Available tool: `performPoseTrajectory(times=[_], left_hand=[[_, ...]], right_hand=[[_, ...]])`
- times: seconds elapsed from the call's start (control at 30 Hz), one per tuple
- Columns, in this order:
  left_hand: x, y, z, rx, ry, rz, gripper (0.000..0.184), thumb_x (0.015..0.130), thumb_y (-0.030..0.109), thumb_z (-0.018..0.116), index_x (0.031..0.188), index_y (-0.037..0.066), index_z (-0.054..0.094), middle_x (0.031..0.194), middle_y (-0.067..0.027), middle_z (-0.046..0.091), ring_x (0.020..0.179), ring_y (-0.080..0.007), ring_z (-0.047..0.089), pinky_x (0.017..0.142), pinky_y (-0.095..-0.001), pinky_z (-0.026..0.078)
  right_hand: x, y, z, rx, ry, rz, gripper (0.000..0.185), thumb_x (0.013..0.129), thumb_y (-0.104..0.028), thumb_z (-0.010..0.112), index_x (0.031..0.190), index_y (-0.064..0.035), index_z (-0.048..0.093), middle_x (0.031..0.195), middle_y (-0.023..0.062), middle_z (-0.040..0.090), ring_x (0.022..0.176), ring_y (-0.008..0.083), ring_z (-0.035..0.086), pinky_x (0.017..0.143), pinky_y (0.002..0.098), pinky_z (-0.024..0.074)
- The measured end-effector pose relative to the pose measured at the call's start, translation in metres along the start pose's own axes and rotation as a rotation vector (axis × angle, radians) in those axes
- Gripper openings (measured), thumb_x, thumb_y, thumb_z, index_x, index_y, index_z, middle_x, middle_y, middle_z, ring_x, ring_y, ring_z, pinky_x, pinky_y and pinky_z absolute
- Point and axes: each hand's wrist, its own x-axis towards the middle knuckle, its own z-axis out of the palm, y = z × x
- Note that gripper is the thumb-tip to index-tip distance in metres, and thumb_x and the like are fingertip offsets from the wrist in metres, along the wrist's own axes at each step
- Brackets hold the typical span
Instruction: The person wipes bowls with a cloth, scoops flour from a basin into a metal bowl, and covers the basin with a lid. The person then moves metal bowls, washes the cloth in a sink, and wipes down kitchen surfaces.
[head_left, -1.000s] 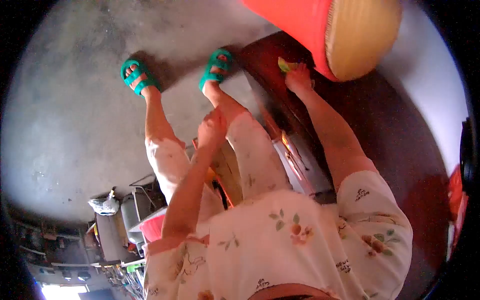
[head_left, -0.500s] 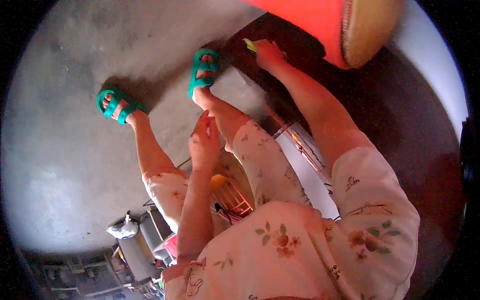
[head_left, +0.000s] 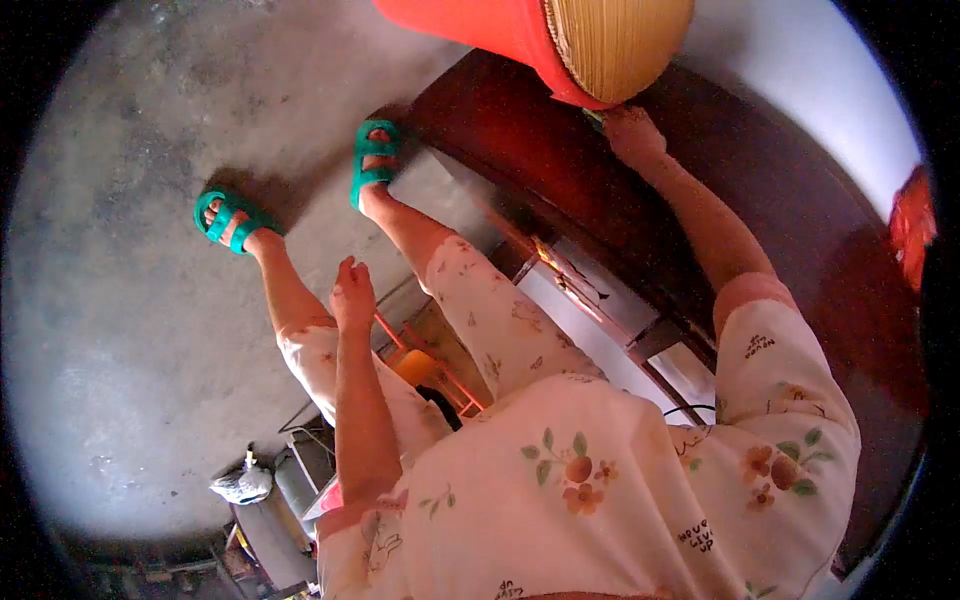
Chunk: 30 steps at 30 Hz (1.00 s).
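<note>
My right hand point(head_left: 634, 138) is closed on a small yellow-green piece point(head_left: 596, 118), perhaps a cloth, mostly hidden by the fingers and the object above. It is over the dark red-brown wooden table point(head_left: 540, 130), close under a large red object point(head_left: 480, 28) with a rounded, tan, ribbed end point(head_left: 615, 45). Whether hand and red object touch, I cannot tell. My left hand point(head_left: 352, 295) hangs beside my legs, fingers loosely bent and apart, with nothing visible in it.
My feet in green sandals point(head_left: 375, 160) stand on the grey concrete floor point(head_left: 130, 300). Near my legs is an orange-red metal frame point(head_left: 465, 390). A white plastic bag point(head_left: 242, 485) lies on things at lower left. Something red point(head_left: 912, 228) is at the right edge.
My right hand has moved right along the table, toward the tan end of the red object. The red object appears further left in view. My left hand has shifted down and left.
</note>
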Motion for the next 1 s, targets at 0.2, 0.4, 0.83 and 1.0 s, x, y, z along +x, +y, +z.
performPoseTrajectory(times=[0.2, 0.4, 0.83, 1.0], left_hand=[[0.010, -0.004, 0.016, -0.170, -0.002, 0.102, 0.039, 0.091, 0.027, 0.047, 0.123, 0.005, 0.052, 0.101, -0.0154, 0.066, 0.095, -0.0270, 0.063, 0.083, -0.0365, 0.047], [0.023, -0.020, 0.027, -0.198, -0.010, 0.113, 0.040, 0.091, 0.026, 0.047, 0.122, 0.001, 0.052, 0.100, -0.0131, 0.067, 0.094, -0.0253, 0.063, 0.083, -0.0344, 0.047], [0.032, 0.007, 0.048, -0.181, -0.021, 0.124, 0.041, 0.090, 0.027, 0.048, 0.124, 0.003, 0.051, 0.100, -0.0129, 0.067, 0.095, -0.0230, 0.063, 0.085, -0.0336, 0.046], [0.034, -0.019, 0.053, -0.306, -0.048, 0.072, 0.040, 0.091, 0.027, 0.048, 0.123, 0.003, 0.052, 0.098, -0.0104, 0.068, 0.092, -0.0189, 0.063, 0.084, -0.0319, 0.047]], right_hand=[[0.009, -0.002, 0.080, 0.575, 0.107, 0.088, 0.023, 0.081, -0.013, 0.050, 0.100, -0.0056, 0.060, 0.100, 0.0094, 0.061, 0.099, 0.0215, 0.057, 0.085, 0.0336, 0.0401], [-0.020, 0.067, -0.007, -0.272, -0.203, 0.141, 0.023, 0.082, -0.015, 0.052, 0.102, -0.0070, 0.060, 0.095, 0.0060, 0.063, 0.096, 0.0216, 0.058, 0.077, 0.0371, 0.0420], [0.050, 0.184, 0.162, -0.029, -0.235, 0.124, 0.033, 0.083, -0.014, 0.051, 0.114, -0.0022, 0.057, 0.112, 0.0192, 0.058, 0.102, 0.0364, 0.057, 0.083, 0.0460, 0.0488], [0.012, 0.105, 0.086, 0.172, -0.171, 0.024, 0.037, 0.088, -0.016, 0.048, 0.122, -0.0020, 0.048, 0.118, 0.0221, 0.052, 0.109, 0.0370, 0.051, 0.092, 0.0442, 0.0437]])
